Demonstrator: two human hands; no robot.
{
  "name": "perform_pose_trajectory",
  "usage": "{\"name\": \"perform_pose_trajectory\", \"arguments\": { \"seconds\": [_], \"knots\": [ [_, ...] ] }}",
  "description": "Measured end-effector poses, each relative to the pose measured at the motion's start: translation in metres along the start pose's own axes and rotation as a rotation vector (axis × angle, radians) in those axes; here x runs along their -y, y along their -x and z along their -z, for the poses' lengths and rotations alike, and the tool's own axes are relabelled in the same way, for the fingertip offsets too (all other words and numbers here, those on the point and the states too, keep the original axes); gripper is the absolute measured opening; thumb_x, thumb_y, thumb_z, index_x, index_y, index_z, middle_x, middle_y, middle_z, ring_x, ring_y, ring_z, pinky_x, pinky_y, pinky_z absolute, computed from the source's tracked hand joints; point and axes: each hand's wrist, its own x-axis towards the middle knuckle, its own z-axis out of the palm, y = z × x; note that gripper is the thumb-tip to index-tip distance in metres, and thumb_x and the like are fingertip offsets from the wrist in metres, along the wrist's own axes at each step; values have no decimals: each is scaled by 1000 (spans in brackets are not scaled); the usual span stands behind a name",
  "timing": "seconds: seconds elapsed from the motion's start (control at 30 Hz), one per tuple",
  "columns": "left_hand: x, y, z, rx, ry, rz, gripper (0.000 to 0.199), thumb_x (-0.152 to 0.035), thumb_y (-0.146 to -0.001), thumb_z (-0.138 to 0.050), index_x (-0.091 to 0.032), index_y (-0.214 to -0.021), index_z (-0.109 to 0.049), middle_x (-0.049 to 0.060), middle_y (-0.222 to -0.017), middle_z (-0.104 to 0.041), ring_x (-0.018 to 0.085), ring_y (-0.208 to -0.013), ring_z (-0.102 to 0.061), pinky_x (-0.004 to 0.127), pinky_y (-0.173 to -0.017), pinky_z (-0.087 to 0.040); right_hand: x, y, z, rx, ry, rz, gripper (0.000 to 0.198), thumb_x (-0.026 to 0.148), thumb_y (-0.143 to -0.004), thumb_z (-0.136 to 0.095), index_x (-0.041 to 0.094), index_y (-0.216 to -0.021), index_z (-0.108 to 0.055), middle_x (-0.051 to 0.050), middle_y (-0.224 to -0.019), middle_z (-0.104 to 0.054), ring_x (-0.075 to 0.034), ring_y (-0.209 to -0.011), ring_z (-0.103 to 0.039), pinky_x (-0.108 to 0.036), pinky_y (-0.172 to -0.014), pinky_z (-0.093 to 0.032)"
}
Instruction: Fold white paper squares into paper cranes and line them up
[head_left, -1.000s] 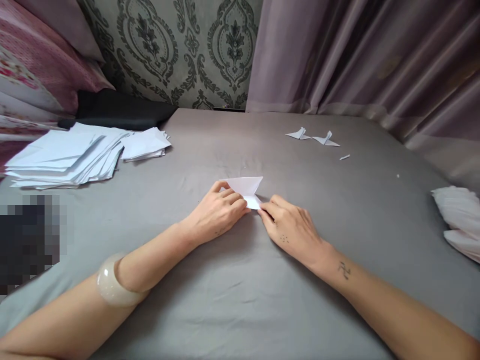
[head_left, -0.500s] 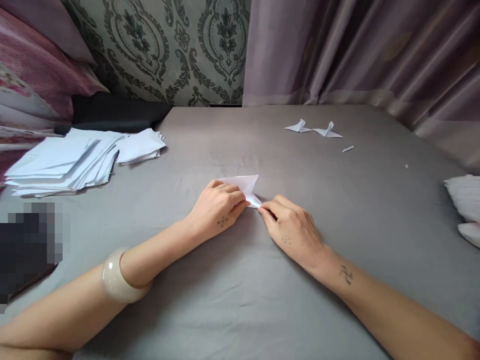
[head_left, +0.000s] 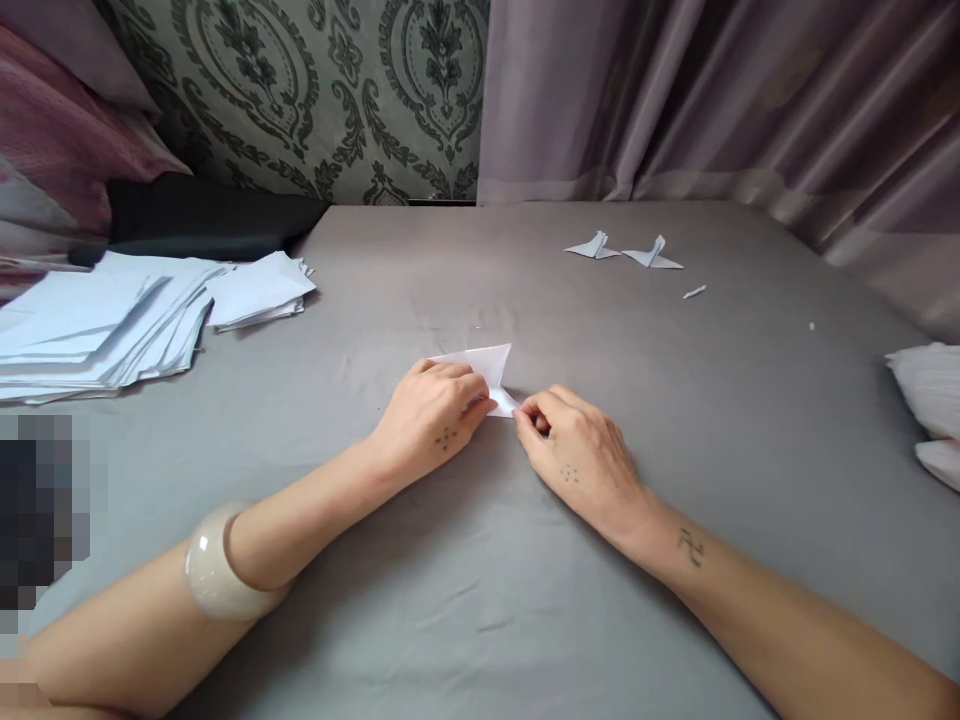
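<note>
A partly folded sheet of white paper [head_left: 487,366] lies on the grey cloth surface, with one flap standing up at the back. My left hand [head_left: 439,408] is closed on its left part, fingers curled over it and covering much of the sheet. At the paper's right corner, my right hand [head_left: 574,445] pinches the pointed tip between thumb and forefinger. The folds beneath my left fingers are hidden.
Stacks of white paper [head_left: 82,325] and smaller sheets [head_left: 262,290] lie at the left. Two folded paper shapes [head_left: 594,247] and a thin paper scrap [head_left: 694,292] rest at the back right. A whitish cushion-like bundle [head_left: 926,390] sits at the right edge.
The view has shifted slightly, so the paper stacks appear further left. Both hands keep hold of the folded paper, with barely any movement.
</note>
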Motion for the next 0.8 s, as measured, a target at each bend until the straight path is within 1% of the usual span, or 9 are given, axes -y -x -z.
{"name": "perform_pose_trajectory", "arguments": {
  "seconds": [0.23,0.33,0.43,0.5,0.63,0.8],
  "knots": [
    [0,1,-1,-8,-42,-49,19,-24,-91,-48,-17,-77,-59,2,-73,-63,17,-74,-60,33,-75,-40,-2,1,-3,16,21,70,19,28,-92,-47,19,-81,-60,-3,-82,-61,-14,-67,-58,-27,-56,-33],
    [1,0,-1,10,-42,-46,18,-25,-91,-48,-17,-79,-59,2,-75,-63,18,-75,-61,33,-75,-40,-5,0,0,46,2,57,19,27,-92,-46,19,-82,-60,-3,-84,-61,-14,-68,-57,-27,-57,-35],
    [1,0,0,23,-51,-40,18,-25,-92,-49,-17,-79,-59,2,-75,-63,18,-76,-61,33,-75,-39,-11,-1,6,106,-90,56,14,21,-89,-48,20,-83,-61,-1,-84,-61,-12,-64,-56,-25,-59,-38],
    [0,0,0,19,-54,-48,19,-26,-92,-48,-17,-78,-59,2,-75,-63,18,-74,-60,33,-74,-39,-15,-2,10,130,-162,59,14,17,-85,-49,22,-85,-63,-1,-84,-62,-11,-63,-55,-24,-60,-40],
    [0,0,1,4,-57,-62,21,-27,-92,-47,-17,-78,-59,2,-75,-63,17,-73,-60,32,-74,-39,-17,-5,13,116,-203,29,12,18,-80,-53,21,-80,-65,-1,-78,-61,-12,-64,-55,-24,-60,-41],
    [0,-1,1,16,-56,-57,20,-27,-91,-48,-17,-78,-60,3,-75,-63,18,-74,-60,33,-74,-39,-11,-6,10,99,-165,-9,14,21,-83,-51,21,-74,-63,-1,-73,-61,-12,-61,-53,-25,-58,-37]
  ]
}}
